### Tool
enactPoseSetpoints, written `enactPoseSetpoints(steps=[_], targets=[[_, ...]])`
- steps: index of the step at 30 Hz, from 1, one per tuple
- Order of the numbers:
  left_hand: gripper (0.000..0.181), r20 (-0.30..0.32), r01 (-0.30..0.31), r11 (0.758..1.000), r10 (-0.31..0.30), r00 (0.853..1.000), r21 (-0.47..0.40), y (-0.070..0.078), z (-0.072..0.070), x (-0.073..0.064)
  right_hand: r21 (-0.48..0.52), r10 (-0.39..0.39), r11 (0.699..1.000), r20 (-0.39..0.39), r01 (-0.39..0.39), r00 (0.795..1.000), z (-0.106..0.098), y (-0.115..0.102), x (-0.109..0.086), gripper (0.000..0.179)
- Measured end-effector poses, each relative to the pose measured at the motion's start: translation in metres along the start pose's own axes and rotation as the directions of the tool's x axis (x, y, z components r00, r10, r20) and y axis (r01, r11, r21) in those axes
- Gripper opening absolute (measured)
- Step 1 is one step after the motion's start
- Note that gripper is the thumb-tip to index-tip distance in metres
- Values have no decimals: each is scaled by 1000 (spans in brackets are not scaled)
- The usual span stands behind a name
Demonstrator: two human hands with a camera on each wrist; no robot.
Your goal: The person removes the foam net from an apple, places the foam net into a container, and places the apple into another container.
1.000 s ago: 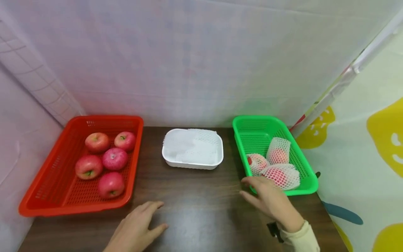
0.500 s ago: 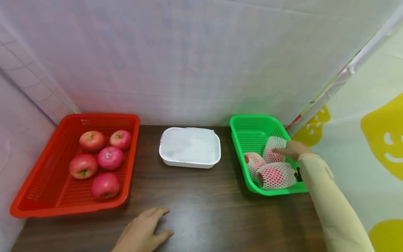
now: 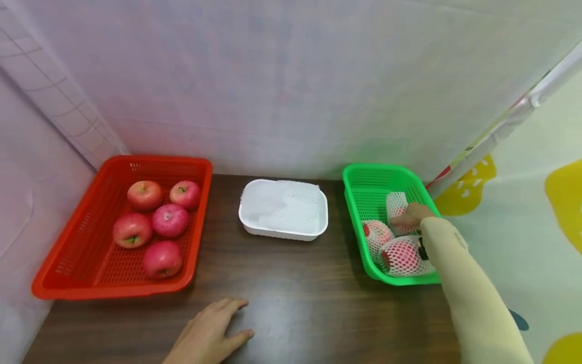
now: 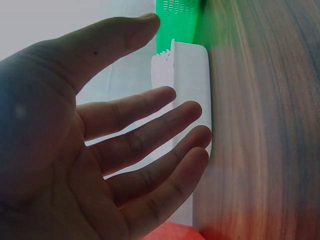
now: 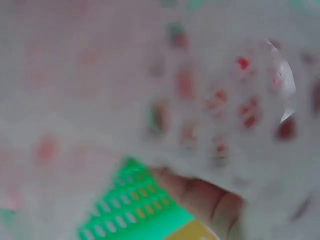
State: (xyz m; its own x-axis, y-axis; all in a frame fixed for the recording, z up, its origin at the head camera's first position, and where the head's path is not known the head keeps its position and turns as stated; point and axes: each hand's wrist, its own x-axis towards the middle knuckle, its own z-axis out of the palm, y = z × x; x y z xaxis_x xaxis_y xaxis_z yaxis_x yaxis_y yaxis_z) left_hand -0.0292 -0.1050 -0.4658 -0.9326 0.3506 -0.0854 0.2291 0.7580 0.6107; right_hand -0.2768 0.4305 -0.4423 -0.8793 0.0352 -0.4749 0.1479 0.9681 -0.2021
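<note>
In the head view, my right hand (image 3: pixel 411 215) reaches into the green basket (image 3: pixel 352 199) and grips the far apple in a white foam net (image 3: pixel 395 203). Two more netted apples lie beside it: one on the left (image 3: pixel 377 234) and one nearer the front (image 3: pixel 403 257). White netting (image 5: pixel 200 90) fills most of the right wrist view, blurred, with a finger (image 5: pixel 200 197) below it. My left hand (image 3: pixel 209 331) is held over the front of the table with fingers apart and nothing in it. Its palm and spread fingers show in the left wrist view.
A red basket (image 3: pixel 113 291) with several bare apples stands at the left. Between the baskets, a white tray (image 3: pixel 284 234) holds white foam netting. A pale curtain (image 3: pixel 273 91) hangs behind the brown table (image 3: pixel 291 293).
My right hand has moved from the green basket's front edge to the far netted apple and closed on it. That apple has shifted slightly left in the basket. The left hand has barely moved.
</note>
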Motion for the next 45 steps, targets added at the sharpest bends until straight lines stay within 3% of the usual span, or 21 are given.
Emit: enactPoseSetpoints(steps=[4,6,8,10,12,13,15,18,19,21,22,26,29,31,35,36,37,39,40,45], targets=[[52,-10,-5,1000,5,1000,-1,1,-2,-1,-25,-92,996,-59,91,994,-18,-22,-20,86],[51,-15,-9,1000,9,1000,0,1,-3,-1,-61,-163,986,-121,157,979,-27,-38,-36,96],[50,-18,-11,1000,11,1000,2,2,-4,-1,-93,-239,970,-191,225,952,-32,-57,-56,91],[50,-20,-14,1000,14,1000,3,2,-5,-1,-132,-330,943,-257,305,909,-33,-78,-79,84],[49,-31,-19,1000,20,999,11,2,-6,-1,-172,-430,902,-307,395,849,-29,-99,-103,78],[49,-40,-23,1000,24,999,17,3,-6,-1,-203,-494,869,-330,451,804,-25,-109,-115,77],[48,-58,-32,999,34,998,28,3,-6,-1,-277,-617,787,-366,551,697,-14,-127,-136,74],[48,-73,-45,998,48,996,34,4,-7,0,-407,-751,660,-385,632,536,11,-148,-166,76],[48,-74,-49,998,51,996,32,5,-7,0,-449,-782,623,-378,641,496,21,-154,-175,79],[48,-70,-52,998,53,996,29,5,-8,0,-497,-810,586,-355,640,466,42,-165,-190,83],[48,-67,-52,998,54,996,25,6,-8,0,-512,-819,573,-335,640,466,52,-170,-196,86],[46,-72,-57,998,58,996,25,8,-8,1,-516,-826,556,-262,651,499,83,-184,-208,91],[35,-155,-128,991,131,979,32,10,-8,4,-518,-827,551,-237,654,510,96,-191,-208,91],[26,-265,-231,973,228,937,21,12,-9,8,-524,-832,544,-232,656,504,101,-194,-205,90],[22,-459,-452,892,396,795,-13,18,-11,22,-530,-845,524,-222,667,487,109,-202,-200,89],[22,-479,-487,873,416,773,-27,20,-11,25,-529,-847,520,-220,671,484,112,-204,-198,89],[21,-484,-511,859,429,763,-44,22,-11,29,-527,-850,515,-215,676,480,115,-206,-196,88],[20,-465,-535,841,443,766,-80,25,-8,36,-514,-855,509,-208,690,476,122,-211,-192,88],[20,-441,-532,841,443,781,-96,25,-6,39,-499,-854,510,-202,700,478,126,-213,-190,88],[35,-225,-430,881,386,895,-198,20,7,45,-388,-845,533,-190,752,500,148,-222,-182,84]])
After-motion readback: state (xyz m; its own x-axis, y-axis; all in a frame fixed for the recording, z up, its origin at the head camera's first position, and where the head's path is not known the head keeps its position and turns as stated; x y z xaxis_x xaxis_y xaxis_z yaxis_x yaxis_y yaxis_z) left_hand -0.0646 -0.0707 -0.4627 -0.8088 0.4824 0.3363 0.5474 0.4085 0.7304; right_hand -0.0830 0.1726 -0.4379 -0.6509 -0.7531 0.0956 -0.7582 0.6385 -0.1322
